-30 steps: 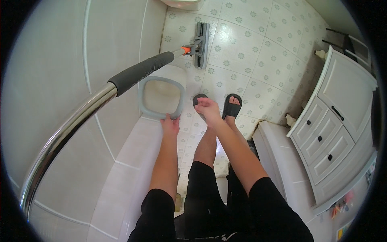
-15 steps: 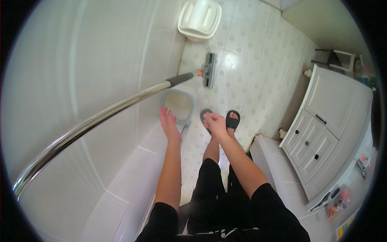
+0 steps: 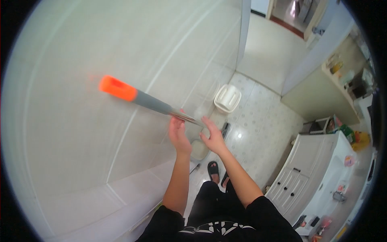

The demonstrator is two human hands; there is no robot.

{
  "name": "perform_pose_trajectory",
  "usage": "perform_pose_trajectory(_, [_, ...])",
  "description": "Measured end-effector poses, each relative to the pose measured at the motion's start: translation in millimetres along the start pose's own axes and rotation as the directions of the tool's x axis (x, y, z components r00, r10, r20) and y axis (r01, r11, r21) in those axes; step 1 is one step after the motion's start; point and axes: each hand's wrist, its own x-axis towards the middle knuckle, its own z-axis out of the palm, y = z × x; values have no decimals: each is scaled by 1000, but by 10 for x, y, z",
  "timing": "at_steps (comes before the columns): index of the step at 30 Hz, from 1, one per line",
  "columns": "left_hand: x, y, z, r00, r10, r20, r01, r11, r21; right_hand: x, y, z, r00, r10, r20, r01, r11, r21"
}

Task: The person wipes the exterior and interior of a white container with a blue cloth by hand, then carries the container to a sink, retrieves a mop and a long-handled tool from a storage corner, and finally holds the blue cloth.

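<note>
The mop (image 3: 159, 105) slants from the upper left of the frame to centre, and with the left hand (image 3: 179, 135) cupped at its pole (image 3: 181, 115), grip impossible to tell, and the right hand (image 3: 215, 140) open beside it, a loose hold could let it topple against the wall (image 3: 80, 133).

No words, numbers or signs could be read. Nearer the body than the left hand (image 3: 179, 136) and right hand (image 3: 213, 138), pale angular marks (image 3: 219, 227) were seen on the black shirt (image 3: 217, 237), but whether letters were formed could not be told. Well right of both hands, the green package (image 3: 347, 133) was too blurred to be read.
</note>
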Motion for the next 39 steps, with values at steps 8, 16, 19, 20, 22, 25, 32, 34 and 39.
perform_pose_trajectory(8, [-168, 628, 493, 982, -67, 176, 38, 986, 161, 15, -335, -412, 994, -36, 101, 42, 998, -52])
perform_pose_trajectory(16, [-606, 16, 979, 961, 28, 276, 0, 995, -102, 436, -21, -1074, 864, 13, 504, 9, 999, -42])
perform_pose_trajectory(19, [-771, -4, 1284, 994, 47, 95, -77, 937, 341, 507, 455, -1104, 598, -109, 794, 1, 991, 135])
perform_pose_trajectory(20, [-873, 43, 1307, 998, 60, 24, -65, 932, 357, 455, 92, -1146, 605, -126, 786, 16, 989, 146])
perform_pose_trajectory(22, [-971, 273, 1463, 967, 59, -248, 50, 910, 411, 455, -230, -1181, 590, -158, 792, 46, 986, 162])
perform_pose_trajectory(25, [-1194, 804, 1326, 968, 55, -245, 121, 755, 645, 313, -410, -1025, 325, -212, 922, -200, 937, 286])
perform_pose_trajectory(32, [-2059, 1646, 871, 919, 189, -345, -35, 913, 407, -432, -321, -367, -136, -336, 932, -147, 937, 317])
perform_pose_trajectory(34, [-2401, 1836, 775, 884, 212, -416, -41, 923, 383, -798, -501, -277, -213, -352, 911, -249, 922, 298])
perform_pose_trajectory(39, [-3121, 2050, 716, 656, 362, -663, -165, 925, 342, -1554, -964, -130, -348, -377, 859, 74, 902, 426])
